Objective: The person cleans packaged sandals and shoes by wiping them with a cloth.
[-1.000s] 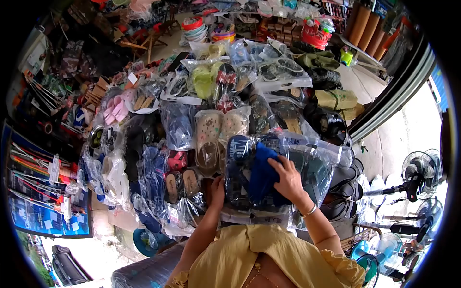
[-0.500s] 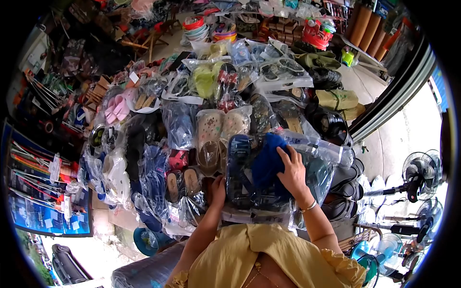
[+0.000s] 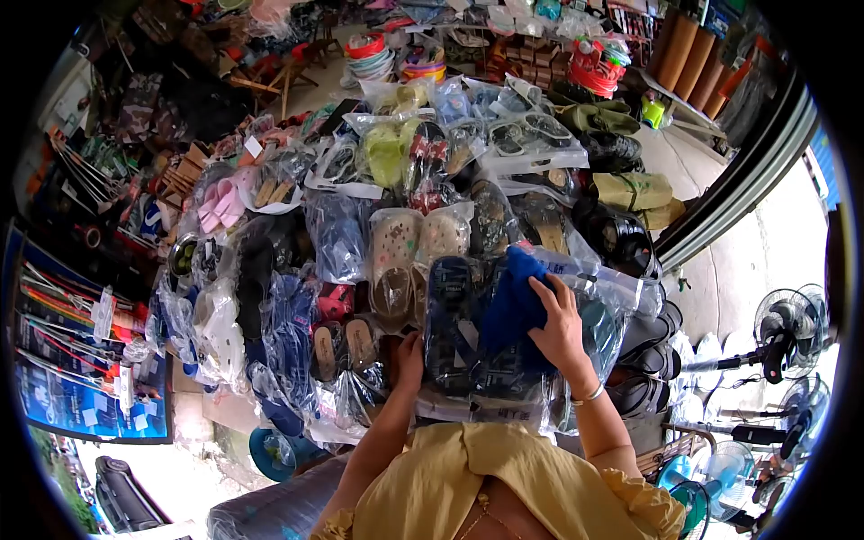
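Note:
A blue cloth [image 3: 515, 301] lies bunched on a clear bag of dark blue slippers [image 3: 450, 310] in front of me. My right hand [image 3: 562, 331] is closed on the cloth's right side, its fingers partly over the fabric. At the left edge of the same bag is my left hand [image 3: 408, 362], with its fingers curled; what they grip, if anything, is hidden. Just beyond it are bagged beige clogs with brown soles [image 3: 393, 261]. Small tan-soled sandals [image 3: 361, 344] lie to its left.
Many bagged shoes cover the display, including white clogs [image 3: 216, 328] at left and green shoes [image 3: 383, 151] farther back. Dark sandals [image 3: 641, 393] line the right edge. Fans [image 3: 790, 331] stand at far right, and a blue fan or basin [image 3: 273, 453] at lower left.
My right hand has moved slightly right with the blue cloth, uncovering more of the bagged slippers. My left hand has stayed nearly in place at the bag's edge.

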Available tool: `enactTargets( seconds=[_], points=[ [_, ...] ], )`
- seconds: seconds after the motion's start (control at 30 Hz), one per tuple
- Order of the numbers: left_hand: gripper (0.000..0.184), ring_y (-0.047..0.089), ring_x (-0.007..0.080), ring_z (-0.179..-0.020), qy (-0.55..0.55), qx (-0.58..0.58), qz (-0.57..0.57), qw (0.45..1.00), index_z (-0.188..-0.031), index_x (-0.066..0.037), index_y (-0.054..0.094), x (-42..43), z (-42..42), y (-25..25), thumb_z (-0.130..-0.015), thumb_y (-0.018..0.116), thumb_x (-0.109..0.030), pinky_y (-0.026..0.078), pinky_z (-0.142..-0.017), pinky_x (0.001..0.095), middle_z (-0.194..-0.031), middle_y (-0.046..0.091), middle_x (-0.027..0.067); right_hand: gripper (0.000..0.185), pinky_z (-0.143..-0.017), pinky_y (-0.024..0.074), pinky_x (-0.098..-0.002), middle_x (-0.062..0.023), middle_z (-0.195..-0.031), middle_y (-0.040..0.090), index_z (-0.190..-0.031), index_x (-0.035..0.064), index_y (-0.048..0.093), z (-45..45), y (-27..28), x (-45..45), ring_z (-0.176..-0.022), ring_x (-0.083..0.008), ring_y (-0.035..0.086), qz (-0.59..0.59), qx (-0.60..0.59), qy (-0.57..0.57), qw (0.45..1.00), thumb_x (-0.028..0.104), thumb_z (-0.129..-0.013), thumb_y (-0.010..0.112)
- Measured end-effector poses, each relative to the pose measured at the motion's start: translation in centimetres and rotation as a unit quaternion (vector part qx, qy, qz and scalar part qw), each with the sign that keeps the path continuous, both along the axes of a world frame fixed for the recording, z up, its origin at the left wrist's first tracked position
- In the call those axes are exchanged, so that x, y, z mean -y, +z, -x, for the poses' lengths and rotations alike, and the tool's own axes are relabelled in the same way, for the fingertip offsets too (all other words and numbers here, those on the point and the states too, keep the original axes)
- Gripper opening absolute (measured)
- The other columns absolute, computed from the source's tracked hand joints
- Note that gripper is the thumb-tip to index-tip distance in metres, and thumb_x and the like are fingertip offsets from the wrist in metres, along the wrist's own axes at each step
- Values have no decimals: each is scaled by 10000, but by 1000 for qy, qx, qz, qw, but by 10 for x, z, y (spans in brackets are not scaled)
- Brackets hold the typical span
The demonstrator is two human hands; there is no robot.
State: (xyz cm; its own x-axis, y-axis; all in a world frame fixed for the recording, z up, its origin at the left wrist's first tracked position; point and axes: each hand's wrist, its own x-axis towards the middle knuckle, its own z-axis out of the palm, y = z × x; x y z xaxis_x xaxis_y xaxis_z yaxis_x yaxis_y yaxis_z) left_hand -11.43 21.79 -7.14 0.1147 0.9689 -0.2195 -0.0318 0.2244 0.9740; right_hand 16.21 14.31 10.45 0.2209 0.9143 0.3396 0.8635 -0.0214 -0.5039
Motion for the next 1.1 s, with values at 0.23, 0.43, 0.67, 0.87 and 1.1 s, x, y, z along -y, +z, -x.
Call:
enactTargets(
  seconds=[0.23, 0.43, 0.67, 0.87, 1.1],
  points=[
    [248, 574, 107, -901, 5, -13, 4, 1000, -1103, 1, 650, 4, -1, 6, -1028, 495, -178, 440, -836, 259, -959, 647, 25, 836, -1016, 493, -458, -184, -1379, 515, -1386, 156, 554, -1, -14, 15, -1196, -421, 529, 54, 5, 63, 997, -16, -587, 734],
    [251, 574, 105, -901, -12, -3, 5, 1000, -1106, 8, 647, 0, 2, 0, -1028, 492, -172, 441, -836, 259, -963, 645, 27, 839, -1036, 481, -458, -184, -1387, 510, -1385, 161, 563, -4, 1, 11, -1223, -414, 520, 17, -26, 59, 998, -31, -584, 723],
    [242, 573, 99, -893, -4, -25, -17, 1000, -1094, 4, 644, 2, 2, 3, -1032, 488, -170, 443, -825, 257, -954, 640, 21, 845, -1009, 497, -456, -176, -1397, 502, -1386, 153, 555, -8, -10, 14, -1208, -411, 523, 28, 16, 10, 999, -24, -579, 735],
    [250, 586, 113, -924, -26, -19, -17, 999, -1121, 7, 645, 1, 2, 1, -1033, 488, -167, 444, -854, 266, -986, 652, 35, 838, -1047, 481, -447, -184, -1393, 508, -1382, 156, 561, -11, -5, 25, -1259, -406, 514, 51, -57, 91, 993, -18, -580, 730],
    [259, 595, 118, -926, 8, -13, -7, 1000, -1136, 7, 645, 1, 3, -9, -1037, 483, -169, 448, -861, 270, -984, 660, 37, 835, -1061, 462, -467, -194, -1402, 497, -1385, 125, 553, -14, 5, 19, -1292, -432, 487, 28, 9, -44, 999, -61, -591, 731]
  ],
)
